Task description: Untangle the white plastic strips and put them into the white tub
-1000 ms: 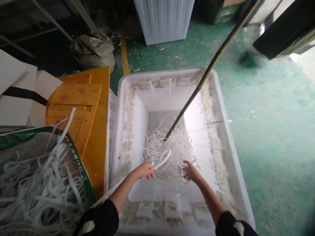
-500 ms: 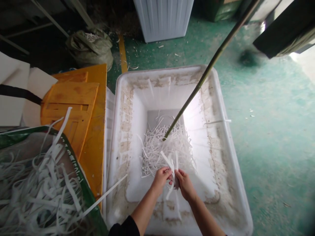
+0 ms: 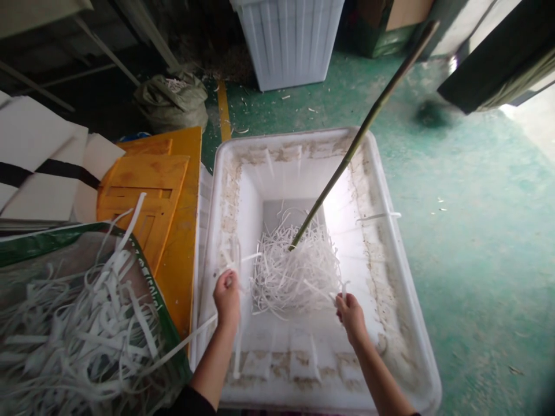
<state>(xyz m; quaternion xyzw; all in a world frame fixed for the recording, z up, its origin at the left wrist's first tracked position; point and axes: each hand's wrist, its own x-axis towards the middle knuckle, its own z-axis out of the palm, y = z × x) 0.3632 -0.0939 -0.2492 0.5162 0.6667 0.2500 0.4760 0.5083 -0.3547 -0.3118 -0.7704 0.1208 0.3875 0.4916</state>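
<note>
My left hand [image 3: 226,294] is closed on several thin white strips [image 3: 251,256], over the left inner wall of a large white plastic tub [image 3: 416,346]. Some of these strips hang down below the hand. On the tub's right side, my right hand [image 3: 348,312] is closed too, with short white strip ends [image 3: 345,287] poking out of it. Between and beyond the hands, a loose heap of white strips [image 3: 299,277] lies at the bottom of the tub. A long greenish pole [image 3: 342,164] stands slanted in that heap, leaning over the far rim.
To the left, an open green-edged sack [image 3: 87,329] overflows with white strips. Behind it are orange wooden boards [image 3: 143,190] and stacked white blocks [image 3: 39,138]. A grey-blue bin [image 3: 290,46] and an olive sack [image 3: 173,104] stand on the green floor [image 3: 485,231] further back.
My hands were together near the tub's middle on one bunch of strips. They have moved apart, left and right, each with strips in it. The view has shifted slightly.
</note>
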